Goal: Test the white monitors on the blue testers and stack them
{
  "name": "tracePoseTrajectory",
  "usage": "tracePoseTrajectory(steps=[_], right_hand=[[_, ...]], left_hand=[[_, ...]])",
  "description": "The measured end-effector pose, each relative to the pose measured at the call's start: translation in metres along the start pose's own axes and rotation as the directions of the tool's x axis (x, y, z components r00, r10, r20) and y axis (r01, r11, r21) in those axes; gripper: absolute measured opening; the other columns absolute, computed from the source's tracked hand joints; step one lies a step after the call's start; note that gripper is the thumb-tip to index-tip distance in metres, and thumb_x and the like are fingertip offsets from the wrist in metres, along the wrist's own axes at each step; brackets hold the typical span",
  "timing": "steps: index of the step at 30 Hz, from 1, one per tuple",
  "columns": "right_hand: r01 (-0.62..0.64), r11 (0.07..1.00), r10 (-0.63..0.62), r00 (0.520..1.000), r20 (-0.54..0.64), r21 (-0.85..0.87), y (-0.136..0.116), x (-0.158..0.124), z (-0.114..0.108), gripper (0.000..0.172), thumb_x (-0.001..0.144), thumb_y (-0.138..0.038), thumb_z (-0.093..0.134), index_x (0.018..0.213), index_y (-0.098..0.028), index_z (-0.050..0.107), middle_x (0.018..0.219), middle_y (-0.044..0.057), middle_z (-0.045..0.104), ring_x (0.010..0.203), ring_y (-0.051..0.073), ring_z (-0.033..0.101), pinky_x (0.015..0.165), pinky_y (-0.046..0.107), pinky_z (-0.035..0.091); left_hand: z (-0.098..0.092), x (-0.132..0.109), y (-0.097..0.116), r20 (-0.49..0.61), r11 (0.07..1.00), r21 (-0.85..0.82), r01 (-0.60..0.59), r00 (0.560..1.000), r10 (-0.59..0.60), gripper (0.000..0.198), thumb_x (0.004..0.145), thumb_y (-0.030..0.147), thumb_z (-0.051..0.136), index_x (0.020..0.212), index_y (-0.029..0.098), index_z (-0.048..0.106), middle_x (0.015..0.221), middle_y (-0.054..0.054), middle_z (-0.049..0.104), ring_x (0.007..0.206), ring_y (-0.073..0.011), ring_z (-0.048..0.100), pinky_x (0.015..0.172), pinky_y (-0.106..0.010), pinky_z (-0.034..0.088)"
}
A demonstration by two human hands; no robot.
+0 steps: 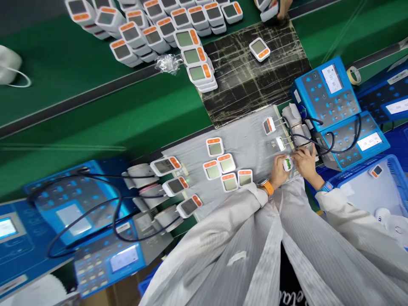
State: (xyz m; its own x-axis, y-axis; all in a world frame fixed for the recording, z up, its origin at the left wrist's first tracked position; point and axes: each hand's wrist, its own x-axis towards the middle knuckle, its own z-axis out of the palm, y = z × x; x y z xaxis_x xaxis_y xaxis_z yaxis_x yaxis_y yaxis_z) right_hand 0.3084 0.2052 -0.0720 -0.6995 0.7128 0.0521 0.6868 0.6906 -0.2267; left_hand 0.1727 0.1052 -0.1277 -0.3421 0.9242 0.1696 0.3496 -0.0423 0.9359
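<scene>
Saw this at the line: just right of centre, the person's left hand (279,171) and right hand (306,164) were closed together on a small white monitor unit (288,163), with the fingers (298,158) clamped round it so only a sliver of green showed. Looked to me like the step in hand was working that unit by the short row of units (269,126) up against the white cuff (296,121). A loose bunch of orange-striped units (226,163) sat on the grey mat (247,131) left of the hands, with a blue tester (328,87) at upper right. I'd say the next move calls for lining it up with that row.
</scene>
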Motion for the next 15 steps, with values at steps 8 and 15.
tracePoseTrajectory(steps=[8,15], right_hand=[[0.079,0.997,-0.076,0.992,0.104,-0.021,0.001,0.009,-0.008,0.028,0.099,-0.015,0.053,0.092,-0.023,0.079,0.09,0.007,0.075,0.117,0.03,0.058,0.134,0.066,0.001],[0.141,0.984,-0.144,0.989,0.02,0.109,0.014,-0.006,-0.005,0.027,0.105,-0.021,0.053,0.1,-0.025,0.079,0.105,0.004,0.081,0.121,0.026,0.064,0.136,0.066,0.005]], left_hand=[[0.002,0.002,0.003,0.013,1.0,-0.01,-0.009,1.0,0.009,0.06,0.075,0.003,0.08,0.128,0.02,0.057,0.128,-0.013,0.064,0.122,-0.0297,0.067,0.105,-0.052,0.06],[0.001,0.0,-0.003,0.017,1.0,-0.027,-0.014,1.0,0.014,0.061,0.078,0.01,0.085,0.13,0.022,0.057,0.13,-0.013,0.063,0.125,-0.03,0.066,0.108,-0.053,0.058]])
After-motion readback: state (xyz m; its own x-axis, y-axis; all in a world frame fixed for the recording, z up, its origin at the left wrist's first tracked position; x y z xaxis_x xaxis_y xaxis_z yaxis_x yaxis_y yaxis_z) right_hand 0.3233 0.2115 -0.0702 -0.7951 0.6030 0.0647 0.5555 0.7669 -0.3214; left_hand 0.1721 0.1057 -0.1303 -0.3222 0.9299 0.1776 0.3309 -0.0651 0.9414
